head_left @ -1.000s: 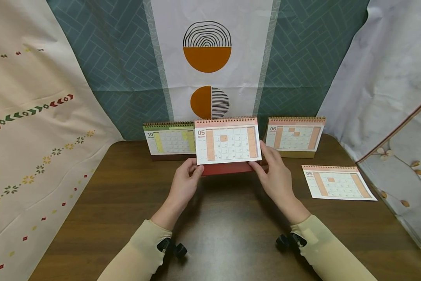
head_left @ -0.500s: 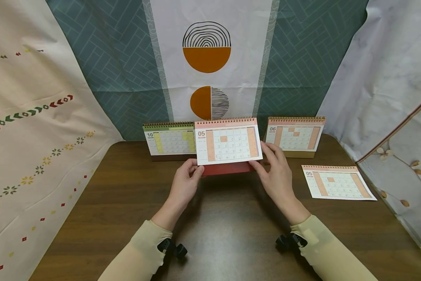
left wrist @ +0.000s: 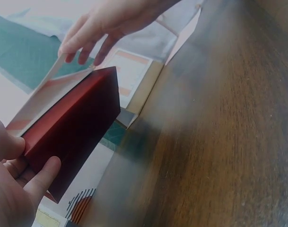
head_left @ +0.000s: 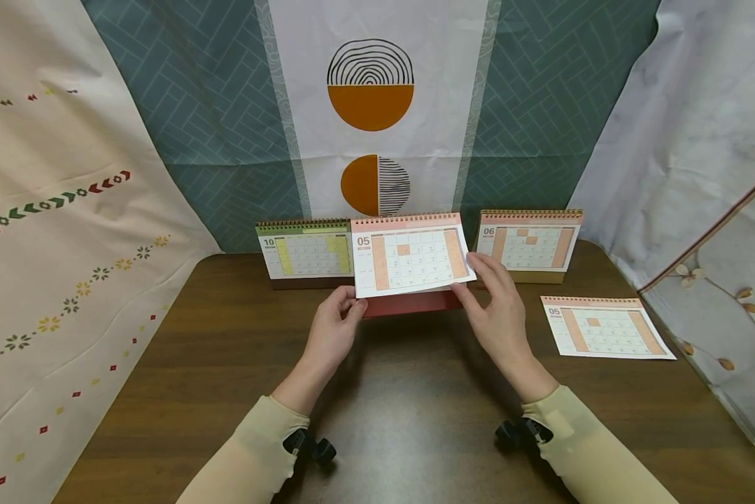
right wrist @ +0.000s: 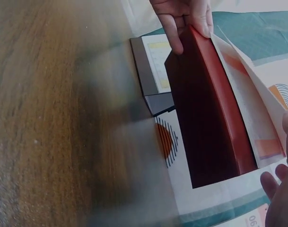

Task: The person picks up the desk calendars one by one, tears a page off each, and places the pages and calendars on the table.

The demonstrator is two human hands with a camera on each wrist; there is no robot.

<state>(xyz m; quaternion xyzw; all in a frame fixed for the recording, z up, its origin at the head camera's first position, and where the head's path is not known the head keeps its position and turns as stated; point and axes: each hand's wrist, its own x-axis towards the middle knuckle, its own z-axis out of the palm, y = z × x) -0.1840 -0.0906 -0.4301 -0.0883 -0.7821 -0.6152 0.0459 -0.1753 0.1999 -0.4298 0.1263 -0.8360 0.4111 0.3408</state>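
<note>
A spiral-bound desk calendar (head_left: 408,303) with a red base is held up above the table, tilted, its page "05" (head_left: 411,255) facing me. My left hand (head_left: 334,323) grips the base by its lower left corner, thumb in front. With thumb and fingers, my right hand (head_left: 498,308) pinches the lower right corner of the top page. In the left wrist view, that page stands away from the sheets beneath, and the dark red underside of the base (left wrist: 82,127) shows. The right wrist view shows the same gap beside the red base (right wrist: 224,104).
Behind on the left stands a green-topped calendar (head_left: 308,252) showing "10". A calendar (head_left: 528,241) showing "06" stands at the back right. A loose "05" sheet (head_left: 610,327) lies on the wooden table (head_left: 194,392) at the right. Patterned cloth (head_left: 226,105) hangs behind.
The page's lower right corner has lifted and shifted slightly right with my right hand, opening a gap over the sheets beneath. My left hand has barely moved.
</note>
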